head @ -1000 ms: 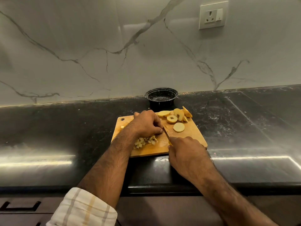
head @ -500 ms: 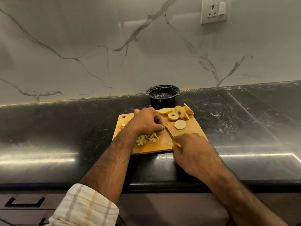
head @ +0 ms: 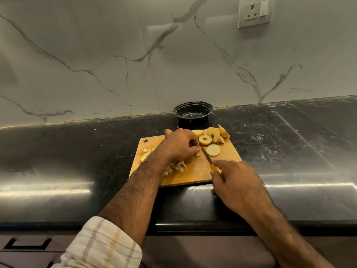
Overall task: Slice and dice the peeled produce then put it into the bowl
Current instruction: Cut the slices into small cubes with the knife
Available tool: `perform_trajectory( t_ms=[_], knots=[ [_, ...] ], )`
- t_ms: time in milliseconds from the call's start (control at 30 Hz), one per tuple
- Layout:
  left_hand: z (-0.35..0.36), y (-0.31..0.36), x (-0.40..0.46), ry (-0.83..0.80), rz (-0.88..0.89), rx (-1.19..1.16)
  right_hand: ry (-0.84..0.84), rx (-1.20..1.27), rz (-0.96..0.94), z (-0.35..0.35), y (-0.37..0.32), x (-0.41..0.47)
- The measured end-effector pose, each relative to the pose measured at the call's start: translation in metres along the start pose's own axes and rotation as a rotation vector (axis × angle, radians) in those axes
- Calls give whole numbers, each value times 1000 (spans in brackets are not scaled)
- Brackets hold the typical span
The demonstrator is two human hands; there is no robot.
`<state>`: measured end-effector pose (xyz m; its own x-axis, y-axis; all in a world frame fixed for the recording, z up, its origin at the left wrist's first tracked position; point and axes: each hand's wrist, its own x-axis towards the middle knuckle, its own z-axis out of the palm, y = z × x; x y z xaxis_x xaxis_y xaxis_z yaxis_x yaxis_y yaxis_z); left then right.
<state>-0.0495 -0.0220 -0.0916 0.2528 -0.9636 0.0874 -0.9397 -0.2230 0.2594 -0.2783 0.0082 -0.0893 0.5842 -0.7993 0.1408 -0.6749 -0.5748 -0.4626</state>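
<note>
Knife [head: 206, 155] gripped in my right hand [head: 234, 178], mid cutting board [head: 228, 151]. My left hand [head: 180, 145] pinches piece beside blade. Diced pile [head: 176, 167] on board's near-left, slices [head: 210, 138] far edge, bowl [head: 193, 113] just behind board. Risk: blade nicks fingertips, close spacing.

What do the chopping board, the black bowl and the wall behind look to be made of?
The rectangular tan chopping board looks like wood or bamboo, matt and grainy. The round black bowl seems thin glossy plastic, going by its ribbed wall. The pale grey-veined wall looks like polished marble or marble-look tile.
</note>
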Motion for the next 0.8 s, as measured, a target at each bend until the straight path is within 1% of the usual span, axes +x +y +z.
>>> perform_trajectory(
  t_ms=[100, 200, 367, 467, 567, 667, 800],
  knots=[
    [1, -1, 0, -19, 5, -21, -1, -1, -8, 2, 1, 2],
    [2, 0, -1, -7, 1, -42, -38, -26, -17, 3, -4, 6],
    [4, 9, -2, 57, -15, 13, -154, -141, -19, 2, -9, 10],
    [2, 7, -2, 37, -30, -5, -200, -182, -10, -8, -9, 7],
    [-1, -4, -5, -10, -35, -82, -163, -155, -6, -16, -10, 0],
    [0, -6, -8, 1, -38, -85, -127, -130, -15, -17, -17, 0],
    [1, -3, -7, 16, -57, -109, -155, -132, 4, -9, -26, 9]
  ],
)
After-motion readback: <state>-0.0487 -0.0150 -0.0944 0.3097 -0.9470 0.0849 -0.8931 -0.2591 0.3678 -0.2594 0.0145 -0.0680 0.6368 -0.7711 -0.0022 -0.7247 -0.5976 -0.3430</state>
